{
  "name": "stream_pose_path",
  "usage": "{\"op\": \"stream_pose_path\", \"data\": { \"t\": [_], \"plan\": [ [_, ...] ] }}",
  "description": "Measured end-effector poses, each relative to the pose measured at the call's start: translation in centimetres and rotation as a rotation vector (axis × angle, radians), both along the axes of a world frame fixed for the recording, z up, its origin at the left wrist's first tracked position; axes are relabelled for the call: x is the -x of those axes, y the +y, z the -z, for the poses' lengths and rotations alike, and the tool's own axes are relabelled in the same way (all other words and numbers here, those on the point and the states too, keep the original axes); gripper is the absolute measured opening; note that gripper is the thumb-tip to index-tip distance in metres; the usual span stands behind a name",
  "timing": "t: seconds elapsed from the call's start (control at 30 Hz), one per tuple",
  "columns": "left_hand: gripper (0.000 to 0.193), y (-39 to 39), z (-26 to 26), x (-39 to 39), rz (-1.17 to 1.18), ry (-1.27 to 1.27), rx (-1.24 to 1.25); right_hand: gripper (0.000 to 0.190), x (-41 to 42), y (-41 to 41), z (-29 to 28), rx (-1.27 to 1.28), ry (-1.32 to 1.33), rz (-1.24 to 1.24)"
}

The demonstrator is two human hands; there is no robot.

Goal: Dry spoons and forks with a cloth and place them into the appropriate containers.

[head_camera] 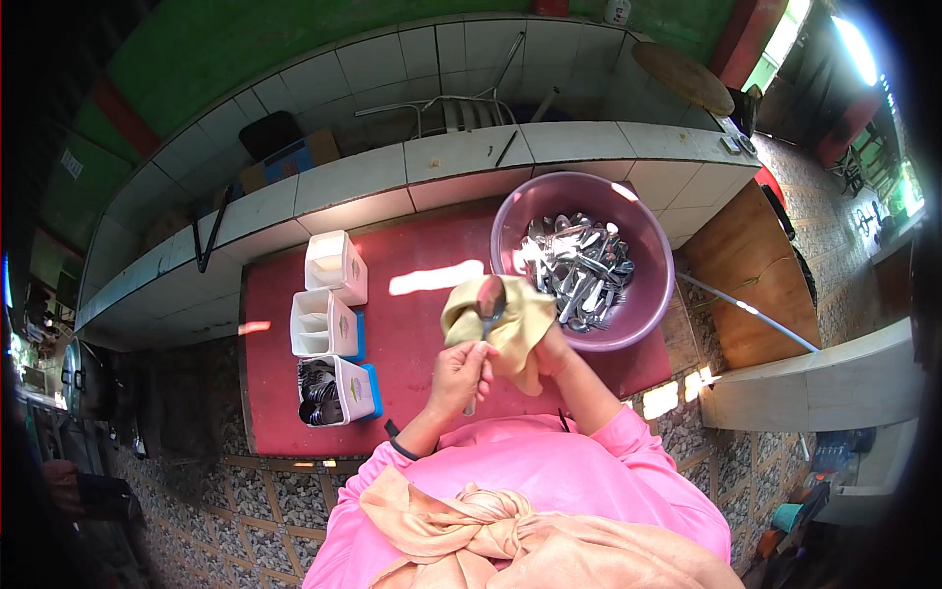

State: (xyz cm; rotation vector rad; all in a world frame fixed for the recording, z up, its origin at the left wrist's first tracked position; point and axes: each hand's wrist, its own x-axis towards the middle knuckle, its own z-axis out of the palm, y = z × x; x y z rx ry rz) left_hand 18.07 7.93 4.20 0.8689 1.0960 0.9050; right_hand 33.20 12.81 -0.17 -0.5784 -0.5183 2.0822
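My left hand (458,375) grips a metal spoon (491,302) by its handle, bowl pointing away from me. Behind the bowl spreads a yellowish cloth (521,313), held by my right hand (550,352), whose fingers are partly hidden in its folds. Just beyond that hand, a purple plastic basin (657,294) contains a heap of metal spoons and forks (581,261). Over to the left stand white plastic cutlery holders in a row. The nearest holder (358,390) has dark-looking spoons and forks (319,390) in it; the middle holder (342,324) and the far holder (353,274) show bare compartments.
Everything stands on a red table (419,243). A low white-tiled wall (456,158) runs along its far side, with a metal-framed chair (464,107) behind. To the right are a brown wooden board (765,272) and a pale pole (743,305).
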Motion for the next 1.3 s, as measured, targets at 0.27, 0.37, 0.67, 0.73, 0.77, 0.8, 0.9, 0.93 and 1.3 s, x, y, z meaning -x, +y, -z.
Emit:
{"op": "stream_pose_path", "data": {
  "t": [0.27, 0.37, 0.67, 0.73, 0.77, 0.8, 0.9, 0.93, 1.3],
  "plan": [
    [0.021, 0.5, -0.6, 1.9, 0.386, 0.625, -0.216, 0.021, 1.3, -0.1, -1.6, -0.149, -0.249, 0.267],
    [0.025, 0.5, 0.5, 2.2, 0.027, 0.499, -0.392, 0.015, 1.5, 0.1, -2.4, -0.224, -0.326, 0.287],
    [0.011, 0.1, 1.2, 2.1, 0.052, 0.419, -0.514, 0.016, 1.5, 0.9, -2.6, -0.327, -0.371, 0.165],
    [0.010, -0.2, 1.1, 2.1, -0.028, 0.457, -0.578, 0.027, 1.2, 0.6, -2.7, -0.371, -0.307, 0.081],
    [0.008, -0.3, 1.0, 2.0, -0.110, 0.494, -0.642, 0.027, 1.1, 0.5, -3.0, -0.370, -0.307, 0.081],
    [0.008, -0.2, 1.0, 2.2, -0.109, 0.494, -0.642, 0.027, 1.0, 0.3, -3.7, -0.337, -0.255, 0.042],
    [0.007, -0.1, 0.8, 2.9, -0.069, 0.561, -0.647, 0.029, 1.0, 0.0, -3.4, -0.230, -0.164, -0.003],
    [0.009, -0.1, 0.6, 3.1, -0.035, 0.582, -0.625, 0.028, 0.9, -0.1, -3.1, -0.247, -0.193, 0.032],
    [0.009, 0.2, -0.4, 5.5, 0.188, 0.566, -0.597, 0.015, 1.8, 0.7, -1.4, -0.273, -0.421, 0.289]
  ]
}}
